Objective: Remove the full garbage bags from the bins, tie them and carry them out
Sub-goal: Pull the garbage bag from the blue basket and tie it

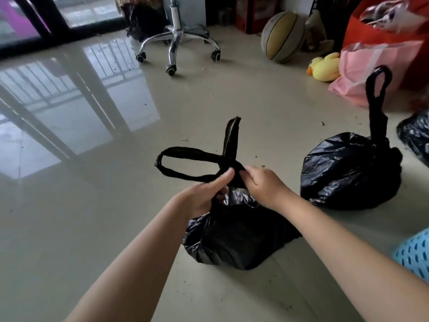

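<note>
- Near garbage bag (234, 238): sits on the floor (116, 217) directly beneath both hands, its neck gathered up between them.
- Left hand (204, 196): curled round the neck just under the crossing, thumb laid along the strands.
- Right hand (262, 184): fingers pinching the crossing (232, 169) of the two handle loops from the opposite side, touching the left thumb tip.
- Handle loops: one loop (185, 165) lies out to the left of the hands; the other (232, 135) stands up just beyond them.
- Risk, knot: the crossing looks loose; if either pinch eases before the strands are drawn tight, the loops are likely to slip apart.
- Risk, film: thin plastic may stretch or tear if the loops are pulled hard.
- Risk, contents: a slack neck could spill when the bag is lifted.
- Second bag (348, 173): to the right of the right hand and apart from it, already closed, its handle (378, 101) upright.
</note>
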Demonstrator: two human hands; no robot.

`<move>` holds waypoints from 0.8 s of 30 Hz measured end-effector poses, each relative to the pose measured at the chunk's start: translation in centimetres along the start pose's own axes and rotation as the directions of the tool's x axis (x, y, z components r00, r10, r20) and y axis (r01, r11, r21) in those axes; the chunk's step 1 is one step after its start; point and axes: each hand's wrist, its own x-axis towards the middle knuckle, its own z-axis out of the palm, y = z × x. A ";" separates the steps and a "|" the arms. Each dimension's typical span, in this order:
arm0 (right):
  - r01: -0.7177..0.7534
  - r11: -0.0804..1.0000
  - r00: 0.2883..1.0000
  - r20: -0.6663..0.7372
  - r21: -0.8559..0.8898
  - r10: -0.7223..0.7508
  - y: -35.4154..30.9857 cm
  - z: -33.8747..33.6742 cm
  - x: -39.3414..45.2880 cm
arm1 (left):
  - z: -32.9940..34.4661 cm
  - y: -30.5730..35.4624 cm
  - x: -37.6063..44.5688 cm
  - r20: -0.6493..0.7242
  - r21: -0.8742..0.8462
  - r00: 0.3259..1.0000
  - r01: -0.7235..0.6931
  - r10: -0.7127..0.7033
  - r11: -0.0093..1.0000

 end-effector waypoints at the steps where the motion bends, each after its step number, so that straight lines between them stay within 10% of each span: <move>1: -0.002 1.000 0.999 0.047 -0.006 0.002 0.0 0.0 -0.2 | 0.2 0.3 0.2 -0.016 -0.036 1.000 -0.028 0.027 0.999; 11: -0.236 0.927 0.899 0.428 0.290 0.095 1.4 -1.4 -1.2 | -0.8 0.5 0.9 0.052 -0.096 0.994 -0.090 0.095 0.991; 24: -0.254 0.795 0.963 0.218 0.550 0.156 1.0 -1.7 0.7 | -2.0 0.8 -0.2 -0.004 0.372 0.979 -0.189 0.205 0.909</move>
